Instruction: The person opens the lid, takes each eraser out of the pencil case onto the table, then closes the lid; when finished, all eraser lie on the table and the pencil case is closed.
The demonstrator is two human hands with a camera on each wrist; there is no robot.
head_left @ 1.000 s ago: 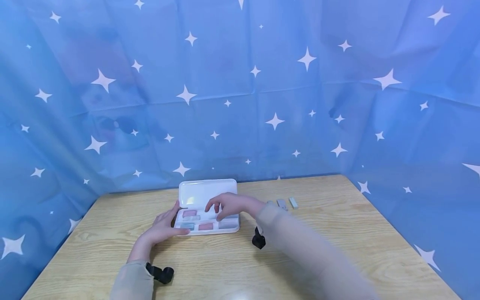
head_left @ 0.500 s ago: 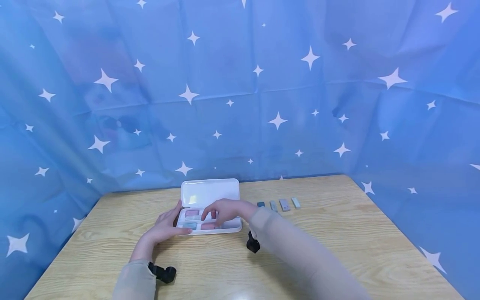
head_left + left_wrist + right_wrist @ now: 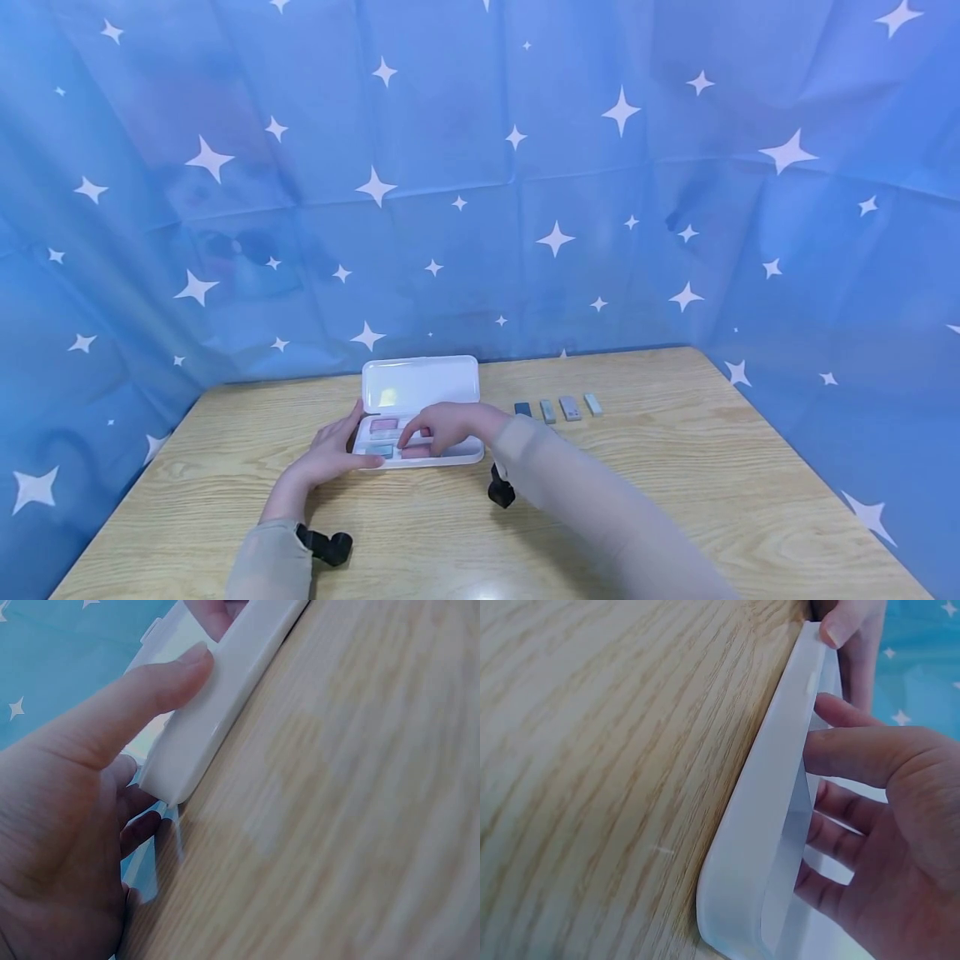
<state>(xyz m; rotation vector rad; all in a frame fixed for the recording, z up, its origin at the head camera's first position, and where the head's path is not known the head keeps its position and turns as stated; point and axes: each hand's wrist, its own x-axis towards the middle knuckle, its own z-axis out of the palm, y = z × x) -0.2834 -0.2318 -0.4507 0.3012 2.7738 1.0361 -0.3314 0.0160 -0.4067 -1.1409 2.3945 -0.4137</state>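
A white hinged case (image 3: 471,451) lies on the table with its lid (image 3: 420,385) raised at the back. My left hand (image 3: 330,458) grips its left end, thumb on the front rim, fingers round the side. Inside, at the front, sits a small pink block (image 3: 416,451); the index finger and thumb of my right hand (image 3: 448,423) are at its two ends and appear to pinch it. The fingertips are hidden in the right wrist view. Left of it lies a pale blue block (image 3: 379,451); behind are another pink block (image 3: 383,424) and a whitish one (image 3: 386,434).
Right of the case a row of small blocks lies on the wooden table (image 3: 675,467): a dark blue one (image 3: 522,409), a grey-green one (image 3: 547,411), a lilac-grey one (image 3: 570,407) and a pale green one (image 3: 593,404). A blue star-patterned cloth (image 3: 465,242) hangs behind.
My right hand has come down into the case's front part and moved left, its finger and thumb now at the front pink block. My left hand keeps its hold.
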